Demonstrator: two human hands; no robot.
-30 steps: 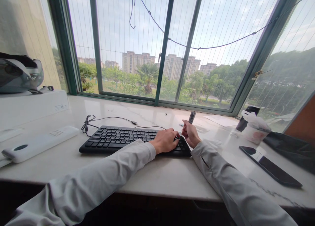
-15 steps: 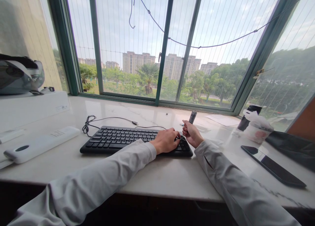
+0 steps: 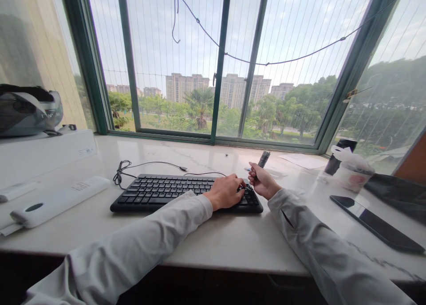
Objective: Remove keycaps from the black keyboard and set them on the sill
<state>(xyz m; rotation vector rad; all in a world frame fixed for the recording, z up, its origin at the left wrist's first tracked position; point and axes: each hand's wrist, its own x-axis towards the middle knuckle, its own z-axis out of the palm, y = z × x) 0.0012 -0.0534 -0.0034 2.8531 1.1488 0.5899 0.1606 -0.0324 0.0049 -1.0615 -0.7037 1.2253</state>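
Observation:
A black wired keyboard lies on a pale stone sill in front of a window. My left hand rests on the keyboard's right end, fingers curled down onto the keys. My right hand is closed around a dark pen-like tool whose upper end sticks up; its lower tip meets the keyboard's right corner beside my left fingertips. The keyboard's cable loops behind it.
A white long device and a white box with a helmet on it stand at the left. At the right are a black phone, a bagged cup, a dark cup, a paper sheet and a dark case.
The view has shifted slightly. My right hand tilted the tool a little to the right; both hands stay at the keyboard's right end.

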